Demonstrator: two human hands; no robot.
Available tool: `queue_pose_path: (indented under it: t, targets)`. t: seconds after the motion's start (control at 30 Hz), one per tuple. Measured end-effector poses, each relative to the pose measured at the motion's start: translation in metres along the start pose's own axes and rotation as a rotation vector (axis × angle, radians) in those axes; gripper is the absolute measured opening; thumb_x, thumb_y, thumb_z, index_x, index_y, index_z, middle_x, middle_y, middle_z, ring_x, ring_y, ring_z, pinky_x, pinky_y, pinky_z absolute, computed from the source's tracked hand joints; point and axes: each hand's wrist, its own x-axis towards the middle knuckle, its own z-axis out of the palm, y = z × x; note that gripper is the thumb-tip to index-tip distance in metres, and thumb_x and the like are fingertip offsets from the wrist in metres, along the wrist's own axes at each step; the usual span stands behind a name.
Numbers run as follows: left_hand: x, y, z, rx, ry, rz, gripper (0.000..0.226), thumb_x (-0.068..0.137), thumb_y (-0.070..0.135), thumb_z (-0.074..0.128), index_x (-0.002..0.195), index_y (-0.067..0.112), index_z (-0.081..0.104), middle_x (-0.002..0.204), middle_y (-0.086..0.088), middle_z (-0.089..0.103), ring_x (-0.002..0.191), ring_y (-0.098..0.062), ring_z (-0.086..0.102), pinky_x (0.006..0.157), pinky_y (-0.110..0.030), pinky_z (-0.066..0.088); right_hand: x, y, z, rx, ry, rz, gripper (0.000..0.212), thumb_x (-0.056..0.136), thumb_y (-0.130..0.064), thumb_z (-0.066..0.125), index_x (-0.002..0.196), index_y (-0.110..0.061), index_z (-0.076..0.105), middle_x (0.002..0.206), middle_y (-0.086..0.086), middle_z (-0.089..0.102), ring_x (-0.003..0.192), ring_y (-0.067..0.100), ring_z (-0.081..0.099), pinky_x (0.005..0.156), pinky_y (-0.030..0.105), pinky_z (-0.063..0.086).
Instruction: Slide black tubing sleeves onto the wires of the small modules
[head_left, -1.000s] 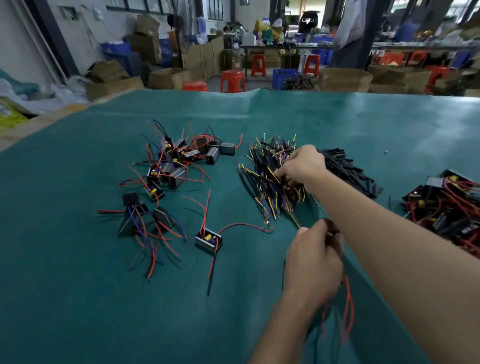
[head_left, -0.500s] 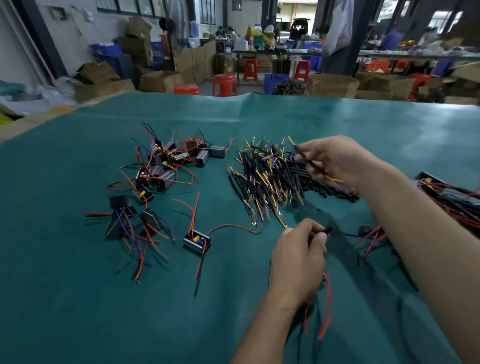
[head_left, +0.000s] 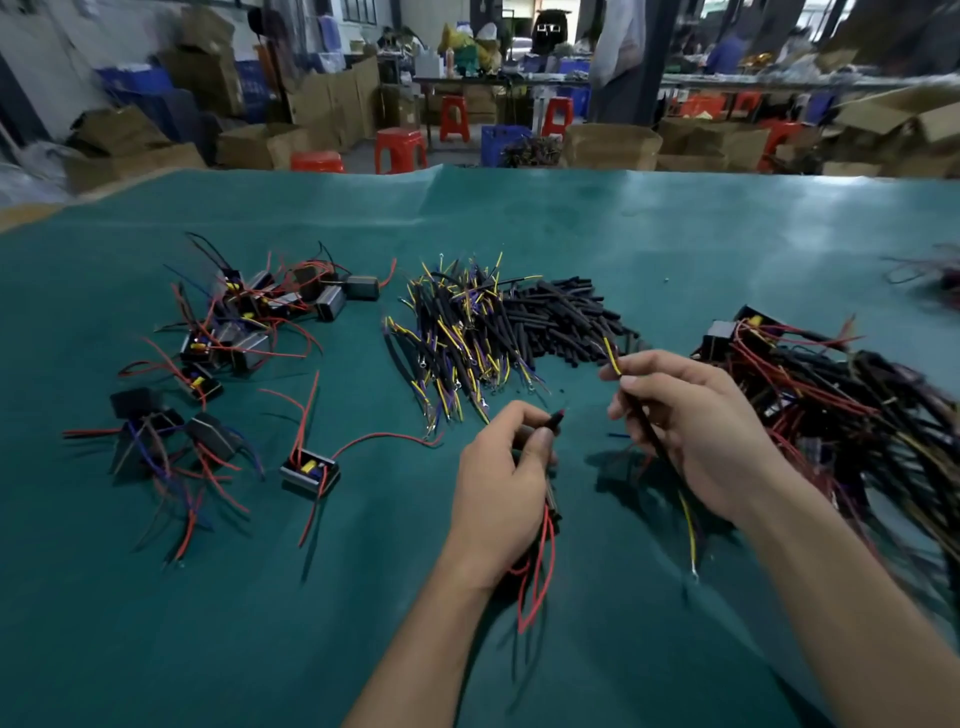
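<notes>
The left hand's fingers (head_left: 540, 441) are curling tight around a red module wire whose tip, capped by a short black tubing sleeve (head_left: 557, 415), is poking out above the thumb, while red wire loops (head_left: 535, 577) are dangling below the left hand (head_left: 501, 488). The right hand (head_left: 696, 431) is pinching a long black-sleeved lead with yellow wire ends (head_left: 613, 358) between thumb and forefinger, its lower yellow tail (head_left: 688, 525) trailing toward the green table mat (head_left: 260, 623).

The two pieces are sitting near each other but apart. Judging by this, the step in hand is bringing sleeve and wire end together. To do it well, both grips should be choking up close to the tips so the wire is not buckling, and the ends should be lining up along one axis before pushing.

Spare loose black tubing sleeves (head_left: 566, 322) are lying just beyond the right hand, beside the pile of sleeved yellow and purple leads (head_left: 457, 332). Small grey modules with red wires (head_left: 260, 317) are waiting at the left.
</notes>
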Motion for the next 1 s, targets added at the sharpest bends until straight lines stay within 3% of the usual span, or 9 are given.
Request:
queue_pose_path:
  t: [0.17,0.27,0.4,0.57,0.77,1.0]
  targets:
    - [0.001,-0.001,0.001,0.001,0.009,0.005,0.018,0.099,0.007,0.057,0.090,0.022,0.062,0.071,0.005,0.065,0.070,-0.013,0.061,0.072,-0.037,0.051,0.002,0.003,-0.003,0.060,-0.009,-0.010,0.026,0.093,0.002,0.057,0.111,-0.009,0.072,0.090,0.014,0.076,0.045,0.013,0.048,0.038,0.017,0.032]
    - [0.001,0.000,0.001,-0.007,0.011,0.001,0.017,0.099,0.007,0.056,0.091,0.021,0.062,0.069,0.010,0.064,0.070,-0.010,0.060,0.073,-0.036,0.050,0.001,0.005,-0.002,0.059,0.006,-0.036,0.030,0.090,0.007,0.056,0.104,-0.013,0.074,0.096,0.013,0.077,0.046,0.013,0.047,0.041,0.018,0.038]
    - [0.001,0.000,0.001,0.015,0.006,0.002,0.016,0.101,0.008,0.054,0.094,0.021,0.061,0.069,0.016,0.063,0.070,-0.008,0.059,0.074,-0.037,0.050,-0.002,0.008,0.002,0.028,0.028,-0.031,0.030,0.089,0.007,0.057,0.090,-0.019,0.074,0.090,0.012,0.077,0.049,0.016,0.050,0.043,0.019,0.041]
    - [0.001,0.000,0.000,0.021,0.017,0.009,0.017,0.100,0.007,0.054,0.094,0.021,0.060,0.069,0.016,0.063,0.072,-0.007,0.060,0.075,-0.030,0.048,-0.002,0.014,0.010,-0.060,0.071,-0.081,0.015,0.090,0.003,0.067,0.090,-0.011,0.070,0.081,0.010,0.077,0.060,0.015,0.060,0.045,0.010,0.039]
    - [0.002,-0.002,0.000,0.011,0.018,0.002,0.017,0.101,0.007,0.053,0.096,0.021,0.060,0.071,0.017,0.063,0.074,-0.004,0.060,0.074,-0.023,0.047,-0.005,0.018,0.016,-0.111,0.092,-0.086,0.018,0.083,0.009,0.073,0.085,-0.008,0.068,0.079,0.010,0.077,0.078,0.022,0.073,0.043,0.021,0.043]
    - [0.001,-0.004,0.000,0.034,0.045,-0.010,0.014,0.103,0.008,0.048,0.102,0.018,0.059,0.075,0.013,0.063,0.075,-0.002,0.058,0.073,-0.022,0.046,-0.009,0.018,0.022,-0.081,0.042,-0.095,0.018,0.078,0.012,0.078,0.082,-0.003,0.068,0.075,0.009,0.075,0.068,0.016,0.068,0.053,0.026,0.055]
